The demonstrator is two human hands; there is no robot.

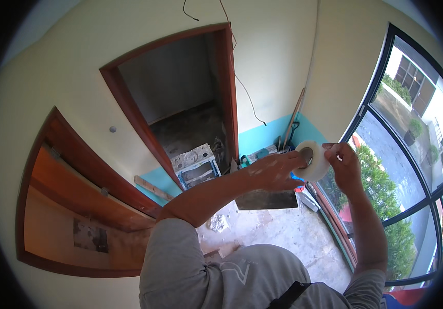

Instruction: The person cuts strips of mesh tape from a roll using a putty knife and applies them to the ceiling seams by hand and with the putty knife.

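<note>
A wide roll of whitish, translucent tape (320, 166) is held up in front of me at chest height. My left hand (278, 171) grips it from the left, fingers around its side next to the hollow core. At the roll's right edge, my right hand (347, 167) is closed in a pinch on the tape. Whether a loose strip has come away between those fingertips is too small to tell.
Below lies a dusty floor (268, 226) with crumpled plastic (218, 223) on it. A paint-spattered stand (198, 167) is near a dark doorway (175, 77). Long-handled tools (294, 116) lean in the corner. A black-framed window (409, 136) is on the right; a wire (244, 87) hangs ahead.
</note>
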